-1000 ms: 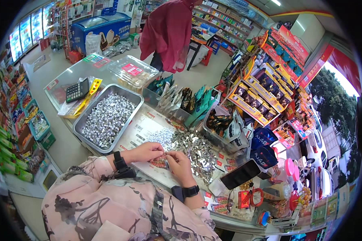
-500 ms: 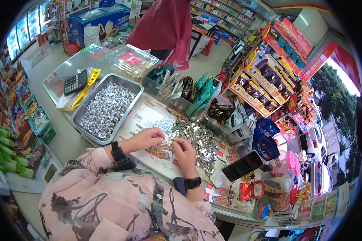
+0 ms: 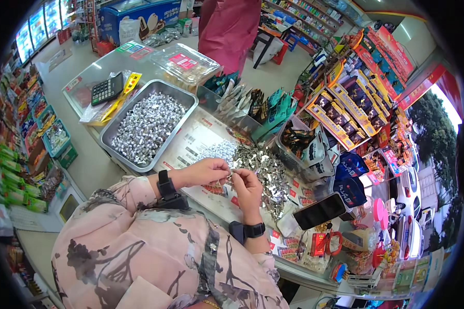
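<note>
My left hand and my right hand meet fingertip to fingertip above the counter. The fingers of both are pinched together, and whatever is between them is too small to make out. Just beyond them lies a heap of small white pieces. It borders a larger spread of shiny silver metal pieces to the right. On the left stands a rectangular metal tray filled with small silver-and-white pieces. Printed sheets cover the counter under the heaps.
A black calculator and a yellow packet lie behind the tray. A clear plastic box stands at the back. Bins of packets line the far edge. A dark-screened phone leans to the right of my right hand.
My hands have come together; before, a small gap lay between their fingertips. The whole view has shifted slightly, so the counter appears farther right. A maroon cloth at the back hangs differently.
</note>
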`<control>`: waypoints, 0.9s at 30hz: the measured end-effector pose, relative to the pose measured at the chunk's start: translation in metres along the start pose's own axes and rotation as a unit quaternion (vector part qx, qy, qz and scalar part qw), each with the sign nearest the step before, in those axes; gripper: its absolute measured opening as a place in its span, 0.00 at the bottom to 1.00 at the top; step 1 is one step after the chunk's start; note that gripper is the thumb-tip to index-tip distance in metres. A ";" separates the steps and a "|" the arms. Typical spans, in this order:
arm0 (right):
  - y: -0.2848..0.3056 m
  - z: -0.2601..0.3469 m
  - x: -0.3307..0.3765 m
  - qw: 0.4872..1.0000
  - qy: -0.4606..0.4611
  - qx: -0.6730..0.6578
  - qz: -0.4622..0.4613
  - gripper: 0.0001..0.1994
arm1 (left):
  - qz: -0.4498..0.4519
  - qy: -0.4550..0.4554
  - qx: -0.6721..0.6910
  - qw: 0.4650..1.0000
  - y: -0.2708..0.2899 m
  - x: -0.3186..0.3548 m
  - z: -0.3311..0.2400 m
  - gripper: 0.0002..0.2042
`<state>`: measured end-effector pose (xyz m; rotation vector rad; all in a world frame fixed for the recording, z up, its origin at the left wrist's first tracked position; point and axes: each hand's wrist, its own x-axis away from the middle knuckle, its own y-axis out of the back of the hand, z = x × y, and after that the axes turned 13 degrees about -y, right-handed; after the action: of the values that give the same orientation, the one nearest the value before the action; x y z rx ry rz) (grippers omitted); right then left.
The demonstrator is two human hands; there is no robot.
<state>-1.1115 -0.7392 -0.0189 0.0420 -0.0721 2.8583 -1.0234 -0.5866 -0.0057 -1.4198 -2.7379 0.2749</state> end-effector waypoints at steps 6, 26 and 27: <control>0.000 -0.009 0.003 1.000 0.015 0.027 0.001 0.05 | 0.002 -0.003 -0.006 1.000 -0.002 0.003 0.008 0.06; 0.021 -0.001 -0.006 0.996 -0.045 -0.037 -0.071 0.07 | -0.137 0.031 0.123 0.982 0.022 -0.003 -0.004 0.11; 0.019 -0.001 -0.004 0.996 -0.054 -0.029 -0.061 0.07 | -0.130 0.038 0.125 0.983 0.020 -0.004 -0.002 0.12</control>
<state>-1.1132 -0.7589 -0.0213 0.1825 -0.1679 2.7289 -1.0048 -0.5787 -0.0069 -0.9808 -2.6710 0.5179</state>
